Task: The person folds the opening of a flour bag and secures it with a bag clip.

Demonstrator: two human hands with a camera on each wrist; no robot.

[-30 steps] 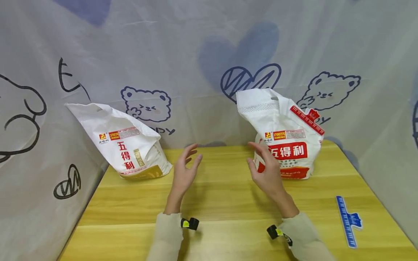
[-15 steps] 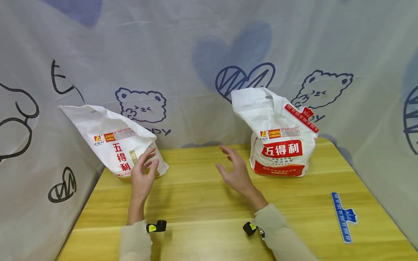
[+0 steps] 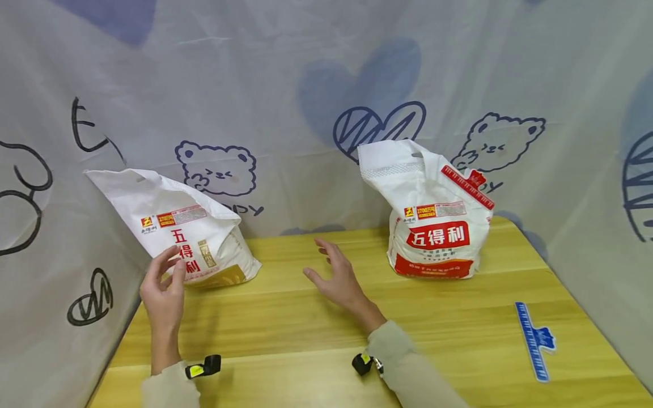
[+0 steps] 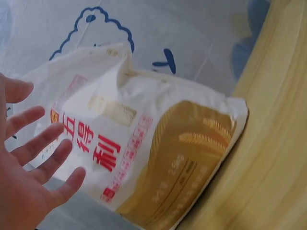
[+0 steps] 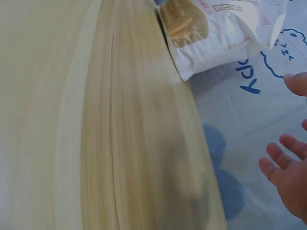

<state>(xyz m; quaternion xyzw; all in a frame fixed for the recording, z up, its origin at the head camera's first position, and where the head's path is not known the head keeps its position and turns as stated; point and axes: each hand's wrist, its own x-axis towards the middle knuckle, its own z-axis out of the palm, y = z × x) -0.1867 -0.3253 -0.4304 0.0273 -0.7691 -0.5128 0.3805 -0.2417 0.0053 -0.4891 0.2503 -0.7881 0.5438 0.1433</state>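
A white flour bag with gold print (image 3: 189, 226) (image 4: 144, 153) (image 5: 216, 28) leans at the table's back left. My left hand (image 3: 165, 280) (image 4: 29, 167) hovers open just in front of its left side, fingers spread and close to the bag without gripping it. My right hand (image 3: 334, 277) (image 5: 288, 177) floats open over the middle of the wooden table (image 3: 357, 317), empty, to the right of that bag. A second white flour bag with a red label (image 3: 433, 221) stands upright at the back right, with a red clip (image 3: 466, 184) across its folded top.
A blue bag clip (image 3: 535, 340) lies flat near the table's right edge. A printed grey cloth (image 3: 306, 85) with bears and hearts hangs close behind and on both sides of the table.
Both hands have swung left, away from the red-label bag. The left hand now reaches the gold-print bag and the right hand is over the table's middle.
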